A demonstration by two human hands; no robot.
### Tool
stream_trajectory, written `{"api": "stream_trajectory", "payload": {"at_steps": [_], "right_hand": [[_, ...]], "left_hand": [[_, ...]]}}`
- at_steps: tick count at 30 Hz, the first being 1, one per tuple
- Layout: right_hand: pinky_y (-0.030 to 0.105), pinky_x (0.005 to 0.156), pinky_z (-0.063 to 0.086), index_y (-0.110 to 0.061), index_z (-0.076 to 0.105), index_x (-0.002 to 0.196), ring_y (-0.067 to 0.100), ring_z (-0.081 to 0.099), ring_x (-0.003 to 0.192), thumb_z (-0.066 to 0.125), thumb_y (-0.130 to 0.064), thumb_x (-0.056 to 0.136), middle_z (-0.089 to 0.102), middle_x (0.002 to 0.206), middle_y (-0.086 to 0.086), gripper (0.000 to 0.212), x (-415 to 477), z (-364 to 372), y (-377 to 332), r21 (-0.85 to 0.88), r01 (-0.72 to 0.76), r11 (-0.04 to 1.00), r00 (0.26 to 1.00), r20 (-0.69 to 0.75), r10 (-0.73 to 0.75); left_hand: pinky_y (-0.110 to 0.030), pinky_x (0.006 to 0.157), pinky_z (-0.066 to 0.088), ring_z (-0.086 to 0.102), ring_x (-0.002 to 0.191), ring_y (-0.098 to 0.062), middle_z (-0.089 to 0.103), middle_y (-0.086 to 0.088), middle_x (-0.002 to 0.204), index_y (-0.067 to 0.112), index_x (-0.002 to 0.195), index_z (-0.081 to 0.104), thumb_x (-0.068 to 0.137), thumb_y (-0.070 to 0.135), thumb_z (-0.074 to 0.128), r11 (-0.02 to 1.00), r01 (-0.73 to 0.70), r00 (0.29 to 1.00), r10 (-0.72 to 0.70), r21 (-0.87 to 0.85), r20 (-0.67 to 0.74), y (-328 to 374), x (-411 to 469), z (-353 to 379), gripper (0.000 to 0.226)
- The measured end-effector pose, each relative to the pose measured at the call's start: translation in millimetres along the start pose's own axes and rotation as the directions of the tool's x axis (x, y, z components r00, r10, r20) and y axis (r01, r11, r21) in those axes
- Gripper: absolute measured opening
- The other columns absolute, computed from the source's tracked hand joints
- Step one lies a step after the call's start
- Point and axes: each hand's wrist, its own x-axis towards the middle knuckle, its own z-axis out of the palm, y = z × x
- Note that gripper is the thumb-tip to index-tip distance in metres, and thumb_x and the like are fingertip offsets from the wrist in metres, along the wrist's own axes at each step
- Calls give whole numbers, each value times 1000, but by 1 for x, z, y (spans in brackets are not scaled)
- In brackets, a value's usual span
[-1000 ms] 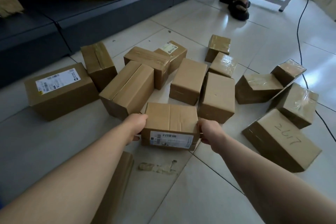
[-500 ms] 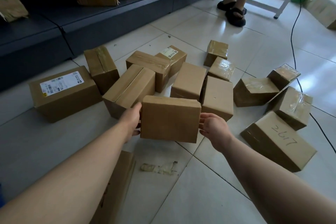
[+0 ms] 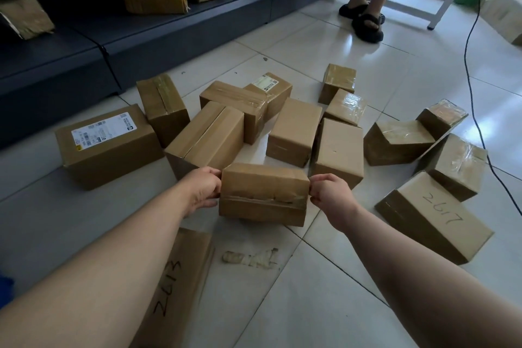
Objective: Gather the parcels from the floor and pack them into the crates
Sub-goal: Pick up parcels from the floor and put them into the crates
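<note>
— As the parcel (image 3: 264,192) sits low at the floor (image 3: 339,277), who has it?
— Both hands. The left hand (image 3: 202,188) grips its left short end and the right hand (image 3: 329,195) pinches its right end. Its long axis runs crosswise between them, neither hand nearer.
— Surroundings?
— More parcels (image 3: 293,130) crowd just behind it. The box marked 2617 (image 3: 432,215) lies to its right, and a flattened carton marked 2613 (image 3: 175,277) lies near its front-left.
— Unverified?
— Fingers behind it are hidden. Whether it clears the tiles cannot be told. No crate is in view.
</note>
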Motion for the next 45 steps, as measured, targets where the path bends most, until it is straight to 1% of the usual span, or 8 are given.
{"api": "stream_trajectory", "payload": {"at_steps": [4, 8, 14, 19, 27, 34, 39, 45], "right_hand": [[34, 76, 48, -2, 65, 83, 18, 55, 70, 56, -5, 86, 59, 80, 11, 9, -1, 0, -1, 67, 16, 998, 1000, -13, -15], [34, 77, 53, -5, 68, 99, 18, 56, 78, 59, -10, 91, 64, 94, 7, 13, -11, 9, -2, -276, -1, 961, 1000, -25, -6], [35, 92, 53, -21, 67, 107, 14, 58, 101, 62, -25, 91, 57, 109, -4, 17, -39, 62, -7, -488, 377, 787, 923, 128, -363], [32, 93, 54, -20, 63, 125, 13, 63, 104, 62, -29, 95, 65, 117, 1, 32, -70, 113, 3, -432, 396, 810, 842, 523, -133], [35, 98, 51, -22, 48, 144, 25, 58, 120, 50, -37, 99, 55, 139, 6, 48, -84, 166, 6, -623, 527, 578, 773, 634, -21], [40, 78, 61, -18, 67, 109, 18, 70, 81, 53, -41, 95, 70, 94, 1, 30, -83, 176, -17, -582, 509, 635, 816, 561, -140], [32, 72, 57, -20, 69, 91, 15, 67, 81, 56, -46, 93, 69, 86, -2, 29, -85, 132, -53, -255, 442, 860, 885, 280, -372], [44, 78, 58, -24, 67, 76, 21, 66, 79, 55, -44, 93, 69, 79, 2, 29, -71, 51, -67, -142, 377, 915, 918, -78, -390]], "left_hand": [[-38, 84, 52, 59, 103, -26, 58, -17, 117, 11, 113, 56, 90, -12, 43, 999, -20, 999, 22, 44, -43, -1, -2, -4, 35], [-40, 91, 47, 53, 119, -28, 57, -13, 124, 15, 110, 60, 90, -9, 44, 979, -7, 1000, 8, 205, -5, 0, -10, -3, 35], [-37, 93, 40, 50, 112, -29, 52, -16, 120, 6, 122, 57, 96, 14, 54, 931, 14, 987, 46, 364, -155, -6, -23, -27, 27], [-57, 105, 35, 33, 139, -39, 27, -17, 156, 12, 152, 27, 96, 45, 53, 831, 398, 917, -350, 388, -192, -42, -51, -74, 70], [-64, 99, 38, 45, 126, -53, 27, -27, 154, 13, 155, 13, 92, 65, 42, 611, 768, 626, -779, 191, -28, -128, -87, -109, 87], [-55, 103, 42, 54, 119, -48, 37, -30, 145, 12, 149, 27, 97, 59, 37, 741, 660, 749, -662, 126, -34, -84, -98, -115, 71], [-43, 63, 54, 65, 81, -38, 58, -29, 110, 8, 141, 43, 97, 62, 36, 879, 470, 876, -453, 80, -167, -17, -100, -137, 70], [-37, 70, 56, 64, 78, -27, 62, -18, 101, 4, 126, 55, 98, 56, 39, 990, 89, 973, -63, 113, -221, 44, -90, -76, 61]]}}
